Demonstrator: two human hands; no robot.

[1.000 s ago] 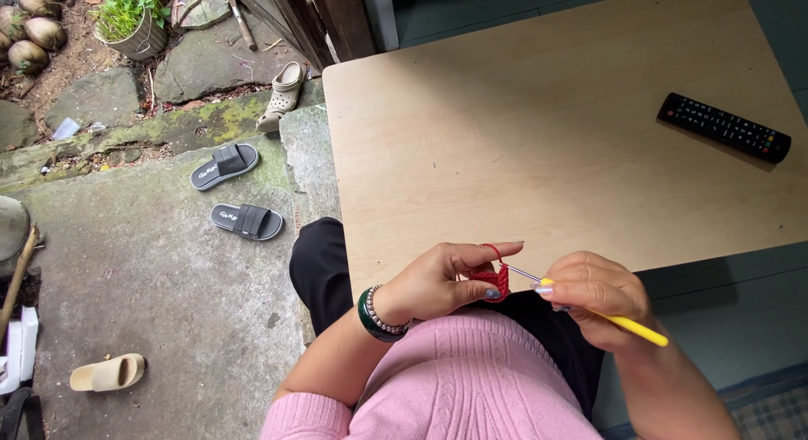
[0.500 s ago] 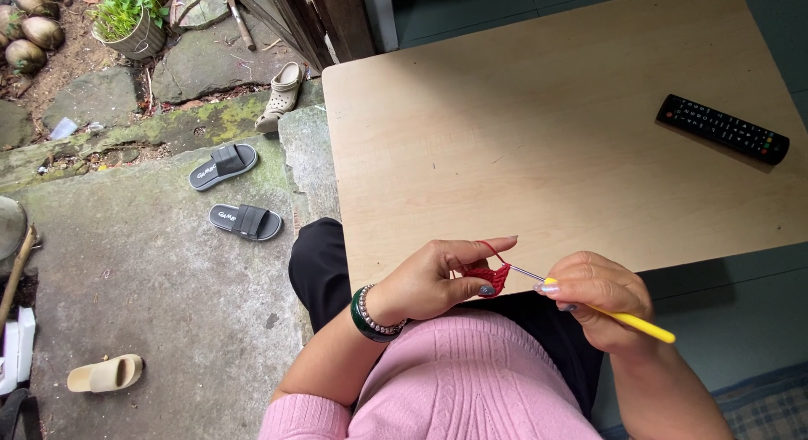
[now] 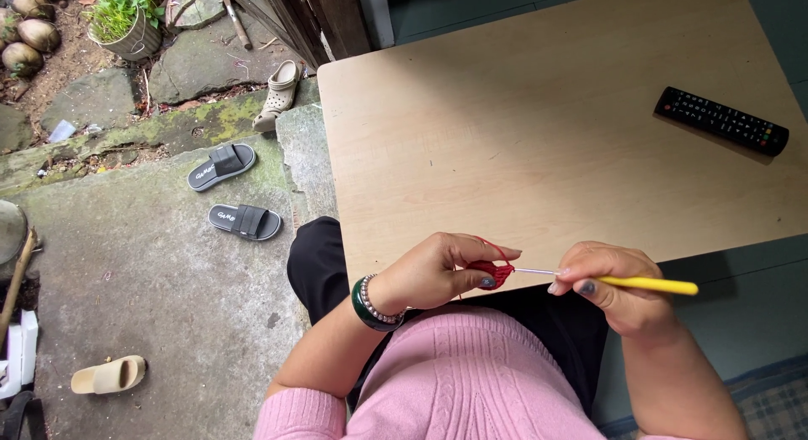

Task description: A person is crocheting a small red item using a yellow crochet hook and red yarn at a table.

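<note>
Nearest the camera, at the near edge of the pale wooden table (image 3: pixel 522 128), the left hand (image 3: pixel 429 276) was curled closed, thumb and fingertips pinching a small red crocheted yarn piece (image 3: pixel 492 273). The right hand (image 3: pixel 614 284) was closed in a pencil-like grip on a yellow-handled crochet hook with a thin metal shaft (image 3: pixel 648 284), its tip reaching into the red piece. The piece hung just off the table's near edge, above the lap.

Judged progress: early. The worked piece was only a tiny patch, mostly covered by the left fingers, so most of the crocheting appeared to remain.

Hard to make out: stitch count, the hook tip, and where the loose red strand led; no yarn ball showed.

Farther off, a black rectangular remote control (image 3: pixel 722 121) lay near the table's right edge. Beyond the left edge, two black slide sandals (image 3: pixel 234 192) lay on the concrete.
</note>
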